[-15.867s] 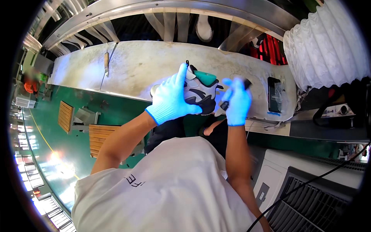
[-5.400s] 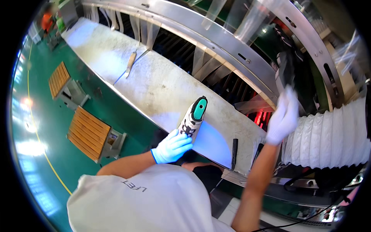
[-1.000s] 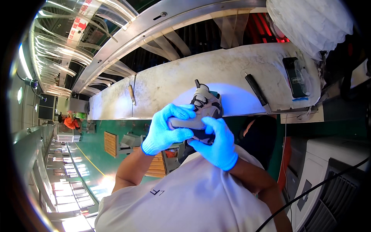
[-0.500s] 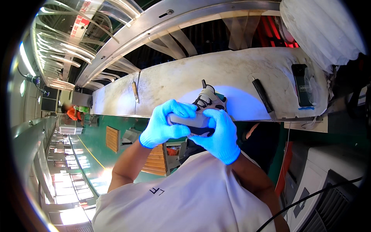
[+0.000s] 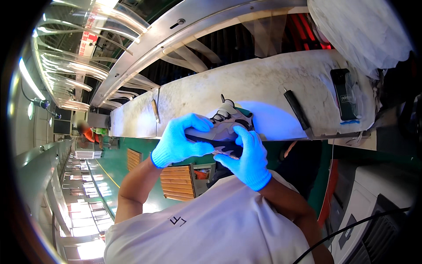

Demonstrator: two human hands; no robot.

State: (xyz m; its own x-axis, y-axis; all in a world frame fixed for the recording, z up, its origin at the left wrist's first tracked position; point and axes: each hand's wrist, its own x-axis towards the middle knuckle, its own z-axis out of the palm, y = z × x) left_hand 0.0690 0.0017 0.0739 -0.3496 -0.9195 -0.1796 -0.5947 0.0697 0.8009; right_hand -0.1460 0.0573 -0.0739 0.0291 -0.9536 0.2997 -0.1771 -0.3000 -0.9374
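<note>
A grey and black sneaker (image 5: 225,126) is held between my two gloved hands, at the near edge of the pale workbench. Its toe points toward me and to the left; the laced opening faces up and away. My left hand (image 5: 182,138) wraps the toe end, fingers over the top and thumb low along the sole edge. On the sneaker's near right side, my right hand (image 5: 247,156) grips the upper and sole between fingers and thumb. Both gloves glow bright blue under the light. The sneaker's underside is mostly hidden.
On the workbench (image 5: 189,94) lie a black-handled tool (image 5: 296,109) at right, a wooden-handled tool (image 5: 155,110) at left, and a dark green case (image 5: 343,94). Behind runs a conveyor opening with clear strips (image 5: 187,57). An orange-clad person (image 5: 91,134) is far left.
The sneaker has turned in my hands, showing more of its side and patterned sole edge. My left hand has shifted slightly left. The view has tilted a little.
</note>
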